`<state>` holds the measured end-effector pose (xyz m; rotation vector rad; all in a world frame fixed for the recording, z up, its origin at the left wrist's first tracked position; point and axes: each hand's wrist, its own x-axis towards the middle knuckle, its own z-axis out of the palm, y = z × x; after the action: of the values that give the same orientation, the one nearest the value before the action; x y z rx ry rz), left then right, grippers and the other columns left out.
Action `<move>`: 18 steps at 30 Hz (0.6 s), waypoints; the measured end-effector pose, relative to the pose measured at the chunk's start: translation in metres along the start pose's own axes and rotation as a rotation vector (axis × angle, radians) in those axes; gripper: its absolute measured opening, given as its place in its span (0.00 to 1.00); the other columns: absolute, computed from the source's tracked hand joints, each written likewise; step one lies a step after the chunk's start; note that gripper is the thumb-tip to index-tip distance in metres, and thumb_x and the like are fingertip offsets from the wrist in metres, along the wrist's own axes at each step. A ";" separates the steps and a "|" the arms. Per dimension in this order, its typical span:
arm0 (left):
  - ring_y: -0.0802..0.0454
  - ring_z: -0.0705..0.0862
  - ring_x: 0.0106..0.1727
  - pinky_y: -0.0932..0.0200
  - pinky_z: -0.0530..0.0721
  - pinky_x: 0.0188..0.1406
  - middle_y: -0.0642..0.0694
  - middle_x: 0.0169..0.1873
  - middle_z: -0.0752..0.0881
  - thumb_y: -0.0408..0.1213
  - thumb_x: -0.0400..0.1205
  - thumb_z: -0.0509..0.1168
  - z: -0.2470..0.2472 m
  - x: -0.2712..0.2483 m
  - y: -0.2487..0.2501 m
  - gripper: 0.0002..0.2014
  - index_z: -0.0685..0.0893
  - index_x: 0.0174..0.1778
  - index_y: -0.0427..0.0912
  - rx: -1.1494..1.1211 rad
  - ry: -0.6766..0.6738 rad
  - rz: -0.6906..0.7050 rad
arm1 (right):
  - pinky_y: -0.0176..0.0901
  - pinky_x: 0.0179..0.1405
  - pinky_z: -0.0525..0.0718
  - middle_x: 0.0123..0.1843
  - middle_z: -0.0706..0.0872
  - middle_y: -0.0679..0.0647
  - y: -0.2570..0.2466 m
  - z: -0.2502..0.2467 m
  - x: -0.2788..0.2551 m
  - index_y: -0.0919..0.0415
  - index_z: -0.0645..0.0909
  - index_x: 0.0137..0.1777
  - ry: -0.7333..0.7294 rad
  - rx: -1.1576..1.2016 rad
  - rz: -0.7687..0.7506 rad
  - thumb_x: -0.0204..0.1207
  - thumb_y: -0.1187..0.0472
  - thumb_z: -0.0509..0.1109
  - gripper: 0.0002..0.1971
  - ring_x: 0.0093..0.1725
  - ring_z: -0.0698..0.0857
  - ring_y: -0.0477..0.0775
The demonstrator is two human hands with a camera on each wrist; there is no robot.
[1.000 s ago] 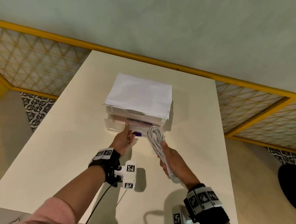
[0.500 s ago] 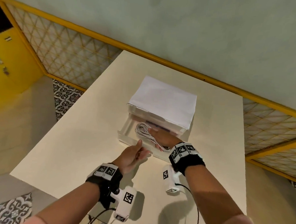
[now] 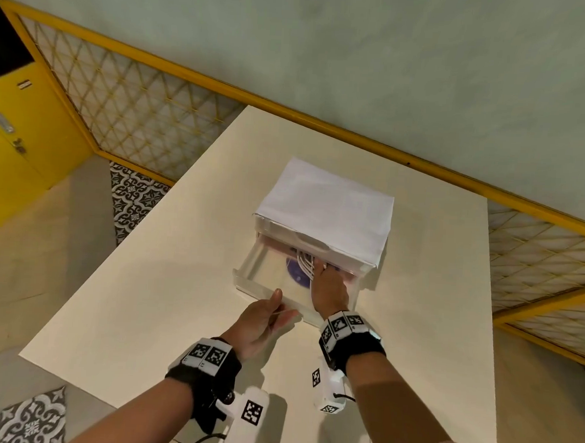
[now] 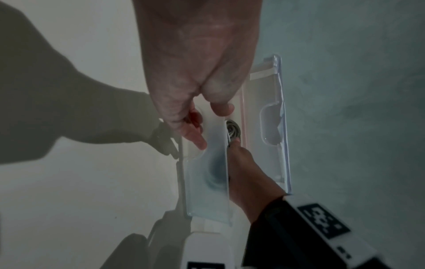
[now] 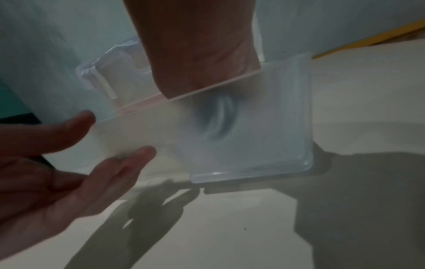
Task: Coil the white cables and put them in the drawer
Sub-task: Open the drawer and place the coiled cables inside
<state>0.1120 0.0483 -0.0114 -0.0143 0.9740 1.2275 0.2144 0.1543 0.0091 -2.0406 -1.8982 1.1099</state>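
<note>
White cables (image 3: 305,265) lie coiled in the open drawer (image 3: 251,277), half hidden under my right hand (image 3: 328,287), whose grip I cannot tell. At 7 o'clock, my left hand (image 3: 262,324) rests open-fingered at the drawer front; desk (image 3: 151,302) beneath.

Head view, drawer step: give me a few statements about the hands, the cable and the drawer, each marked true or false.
1. The lower drawer is pulled open. True.
2. The right hand reaches into the drawer with the white cable. True.
3. The left hand grips the cable. False: it holds nothing, its straight fingers at the drawer's front wall.
4. The drawer unit stands on the floor. False: it stands on the table.
5. A purple round thing lies in the drawer. True.
</note>
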 end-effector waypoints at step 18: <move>0.54 0.91 0.33 0.67 0.89 0.40 0.36 0.38 0.85 0.45 0.85 0.57 0.032 0.037 0.018 0.20 0.80 0.41 0.29 0.085 0.097 0.119 | 0.55 0.62 0.81 0.64 0.81 0.64 0.048 -0.060 -0.084 0.68 0.81 0.61 0.179 -0.191 -0.376 0.84 0.63 0.55 0.15 0.62 0.80 0.65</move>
<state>0.1176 0.0994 -0.0064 0.0513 1.1241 1.3028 0.2944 0.0908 0.0603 -1.6938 -2.2373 0.6572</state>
